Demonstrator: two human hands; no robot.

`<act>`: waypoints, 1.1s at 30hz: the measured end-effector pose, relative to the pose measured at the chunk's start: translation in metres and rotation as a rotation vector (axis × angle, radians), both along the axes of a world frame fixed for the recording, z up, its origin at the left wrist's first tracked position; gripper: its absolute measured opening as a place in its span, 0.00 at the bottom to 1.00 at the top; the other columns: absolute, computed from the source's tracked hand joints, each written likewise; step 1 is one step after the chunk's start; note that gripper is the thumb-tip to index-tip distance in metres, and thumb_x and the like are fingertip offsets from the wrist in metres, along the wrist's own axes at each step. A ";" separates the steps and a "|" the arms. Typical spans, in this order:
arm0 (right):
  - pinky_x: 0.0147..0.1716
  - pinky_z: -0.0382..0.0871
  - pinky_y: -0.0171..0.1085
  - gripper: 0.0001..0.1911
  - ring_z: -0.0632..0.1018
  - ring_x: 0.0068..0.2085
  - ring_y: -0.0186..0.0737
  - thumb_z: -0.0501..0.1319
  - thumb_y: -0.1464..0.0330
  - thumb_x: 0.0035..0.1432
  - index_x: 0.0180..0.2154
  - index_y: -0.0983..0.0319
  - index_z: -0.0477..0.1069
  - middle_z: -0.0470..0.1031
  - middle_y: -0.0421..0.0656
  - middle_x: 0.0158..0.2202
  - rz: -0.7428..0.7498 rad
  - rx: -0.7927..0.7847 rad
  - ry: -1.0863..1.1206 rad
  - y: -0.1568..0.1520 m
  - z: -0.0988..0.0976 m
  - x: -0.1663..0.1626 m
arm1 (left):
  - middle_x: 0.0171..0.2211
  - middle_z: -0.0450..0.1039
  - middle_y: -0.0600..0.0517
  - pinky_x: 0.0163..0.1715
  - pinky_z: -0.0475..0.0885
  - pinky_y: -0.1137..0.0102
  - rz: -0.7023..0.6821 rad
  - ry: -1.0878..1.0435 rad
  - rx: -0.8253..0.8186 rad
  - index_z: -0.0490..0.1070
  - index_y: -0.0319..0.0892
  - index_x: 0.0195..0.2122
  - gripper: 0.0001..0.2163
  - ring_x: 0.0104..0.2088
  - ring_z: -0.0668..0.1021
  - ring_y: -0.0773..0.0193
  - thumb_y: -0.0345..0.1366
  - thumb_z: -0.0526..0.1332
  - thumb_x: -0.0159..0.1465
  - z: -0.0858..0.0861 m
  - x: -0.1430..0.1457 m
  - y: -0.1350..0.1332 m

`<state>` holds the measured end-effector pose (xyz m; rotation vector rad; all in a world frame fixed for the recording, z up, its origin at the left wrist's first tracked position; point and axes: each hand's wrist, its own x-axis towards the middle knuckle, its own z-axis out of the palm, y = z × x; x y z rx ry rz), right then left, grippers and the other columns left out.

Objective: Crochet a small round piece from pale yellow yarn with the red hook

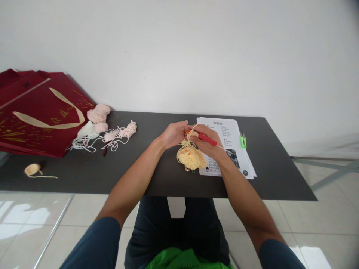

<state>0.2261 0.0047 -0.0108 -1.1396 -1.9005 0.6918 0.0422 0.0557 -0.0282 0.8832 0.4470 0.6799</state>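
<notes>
My right hand is closed around a red-handled crochet hook above the dark table. My left hand is just left of it, fingers pinched on the pale yellow yarn. The yarn hangs as a loose bundle under both hands, with a strand running up to the fingers. The hook's tip is hidden between the hands.
Printed paper sheets lie under and right of my right hand, with green thread snips beside them. Pink and white yarn pieces lie left, by dark red gift bags. A small yellow yarn piece sits far left.
</notes>
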 end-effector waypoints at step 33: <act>0.40 0.75 0.43 0.08 0.80 0.38 0.42 0.75 0.67 0.45 0.30 0.57 0.80 0.81 0.42 0.36 0.090 -0.325 0.564 -0.007 0.016 0.020 | 0.49 0.83 0.50 0.53 0.70 0.63 0.356 0.451 0.698 0.85 0.47 0.43 0.24 0.54 0.79 0.55 0.20 0.61 0.49 0.010 -0.012 0.005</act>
